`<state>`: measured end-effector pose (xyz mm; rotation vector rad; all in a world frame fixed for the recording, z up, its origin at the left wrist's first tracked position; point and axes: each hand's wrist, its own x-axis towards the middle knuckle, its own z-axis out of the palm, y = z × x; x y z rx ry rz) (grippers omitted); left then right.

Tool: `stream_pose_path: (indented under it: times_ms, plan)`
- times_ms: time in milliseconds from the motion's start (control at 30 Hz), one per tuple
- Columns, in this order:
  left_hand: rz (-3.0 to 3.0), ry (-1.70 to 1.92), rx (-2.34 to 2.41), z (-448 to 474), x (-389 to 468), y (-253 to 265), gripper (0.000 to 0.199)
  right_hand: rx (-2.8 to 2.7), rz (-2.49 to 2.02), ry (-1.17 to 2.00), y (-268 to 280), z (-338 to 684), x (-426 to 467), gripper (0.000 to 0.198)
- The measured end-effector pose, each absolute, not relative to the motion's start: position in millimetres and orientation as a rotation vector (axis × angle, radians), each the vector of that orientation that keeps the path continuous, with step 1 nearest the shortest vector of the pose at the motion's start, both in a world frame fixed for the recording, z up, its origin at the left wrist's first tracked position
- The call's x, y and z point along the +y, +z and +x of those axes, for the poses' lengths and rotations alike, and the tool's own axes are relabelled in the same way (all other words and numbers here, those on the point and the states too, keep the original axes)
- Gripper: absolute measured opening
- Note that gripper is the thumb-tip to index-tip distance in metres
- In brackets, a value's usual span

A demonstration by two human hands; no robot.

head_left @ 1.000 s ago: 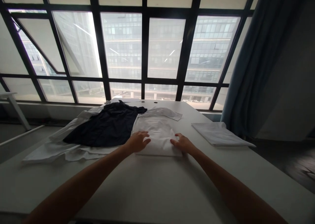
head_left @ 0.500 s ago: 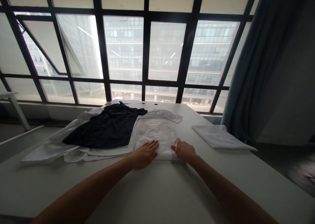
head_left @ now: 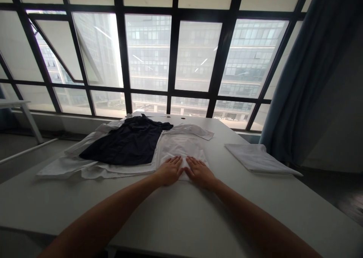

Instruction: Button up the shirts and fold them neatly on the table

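A white shirt [head_left: 183, 144] lies partly folded on the white table [head_left: 159, 216], a sleeve reaching out at its far right. My left hand [head_left: 170, 171] rests flat on the near end of the shirt, fingers stretched forward. Beside it, my right hand [head_left: 200, 172] also lies flat on the cloth, the two thumbs close together or touching. Both hands hold nothing. To the left, a dark navy garment [head_left: 124, 142] is spread over other white garments [head_left: 61, 168], its edge close against the shirt.
A folded white cloth [head_left: 256, 159] lies near the table's right edge. Beyond the table stand dark-framed windows [head_left: 172, 57], one pane tilted open at left. A blue curtain [head_left: 295, 76] hangs at right, and another white table [head_left: 24, 103] stands at far left.
My right hand has let go of the shirt's right edge and moved left onto the cloth, flattening out beside my left hand. The view has shifted slightly.
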<state>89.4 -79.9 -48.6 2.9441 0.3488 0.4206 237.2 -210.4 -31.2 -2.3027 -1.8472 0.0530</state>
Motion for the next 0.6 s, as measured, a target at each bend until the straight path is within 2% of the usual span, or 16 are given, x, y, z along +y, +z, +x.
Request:
stream_pose_path:
  times_ms: [167,300,400,467,600]
  plan:
    - [2.937,0.31,0.466,74,-63,-43,0.06,-1.737,-2.419,0.15,-31,257,-226,0.077]
    - [2.933,0.292,0.508,63,-69,-34,0.069,-1.627,-2.406,0.073,-33,271,-231,0.068]
    - [2.978,0.35,0.23,63,-85,-29,0.077,-1.43,-2.363,-0.052,-33,281,-228,0.056]
    - [2.996,0.403,0.07,68,-95,-26,0.068,-1.298,-2.338,-0.062,-29,287,-224,0.055]
    - [3.046,0.501,-0.133,81,-108,-24,0.04,-1.198,-2.332,0.09,-18,293,-220,0.049]
